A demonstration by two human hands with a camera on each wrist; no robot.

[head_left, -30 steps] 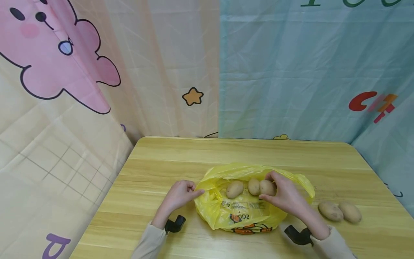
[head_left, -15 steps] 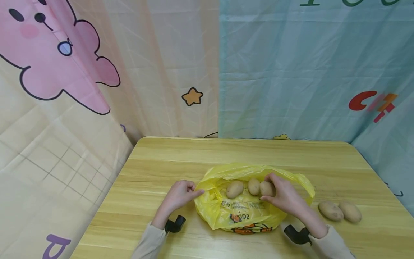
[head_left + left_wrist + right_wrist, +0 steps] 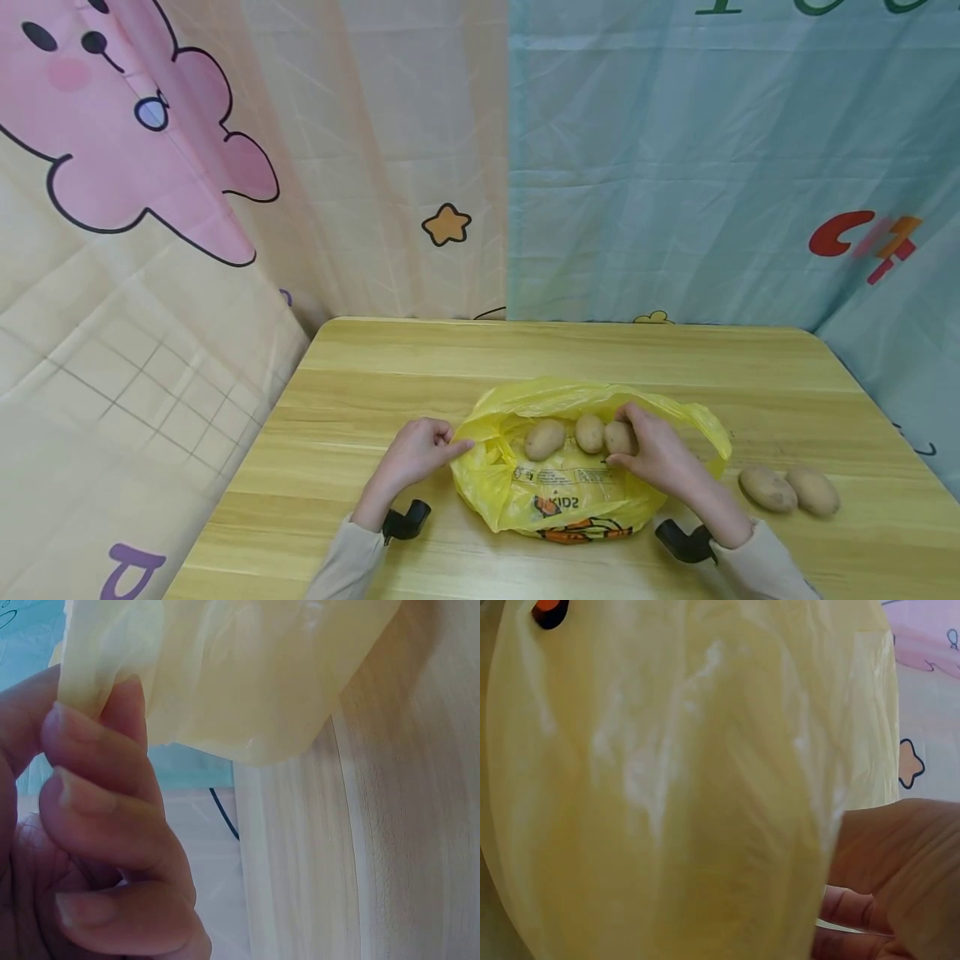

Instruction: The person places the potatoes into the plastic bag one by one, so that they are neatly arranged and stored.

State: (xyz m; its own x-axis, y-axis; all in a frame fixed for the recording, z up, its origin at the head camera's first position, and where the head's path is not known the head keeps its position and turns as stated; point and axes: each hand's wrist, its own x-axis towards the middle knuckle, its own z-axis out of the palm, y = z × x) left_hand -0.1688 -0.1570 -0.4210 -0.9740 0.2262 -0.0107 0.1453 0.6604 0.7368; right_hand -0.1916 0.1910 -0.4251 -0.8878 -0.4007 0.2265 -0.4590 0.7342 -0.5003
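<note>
A yellow plastic bag (image 3: pixel 487 500) lies on the table with its mouth spread open. My left hand (image 3: pixel 416 457) pinches the bag's left rim between thumb and finger; in the left wrist view the other fingers are curled below the yellow film (image 3: pixel 240 682). Reaching over the right side of the mouth, my right hand (image 3: pixel 667 454) grips a potato (image 3: pixel 618 437) inside the bag, partly hidden by the fingers. Two more potatoes sit inside, one in the middle (image 3: pixel 589 433) and one further left (image 3: pixel 545 439). The bag's side (image 3: pixel 667 765) hides my right fingertips in the right wrist view.
Two potatoes, one nearer (image 3: pixel 768 488) and one further right (image 3: pixel 813 491), rest side by side on the wooden table (image 3: pixel 390 367) right of the bag. Printed curtains (image 3: pixel 660 167) hang behind the table and along its sides.
My right wrist has shifted slightly left, and a little more of the gripped potato is behind the fingers. The left hand and the bag have stayed put.
</note>
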